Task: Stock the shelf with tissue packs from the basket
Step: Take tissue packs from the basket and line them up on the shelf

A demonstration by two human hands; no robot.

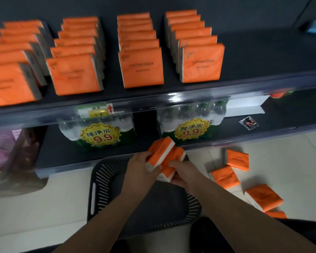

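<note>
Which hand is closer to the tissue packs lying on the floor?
Right. The right hand, gripping a tissue pack, sits just left of the floor packs; the left hand is farther left, beyond it.

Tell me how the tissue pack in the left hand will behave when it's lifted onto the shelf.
Probably light: the left hand holds the tissue pack by one end without sag. Likely squashy, since floor packs look creased. It should stand on edge, as the shelf rows do.

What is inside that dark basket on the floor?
The basket shows a bare dark bottom. At its far edge the left hand and right hand grip orange tissue packs. The forearms hide the part beneath them.
</note>
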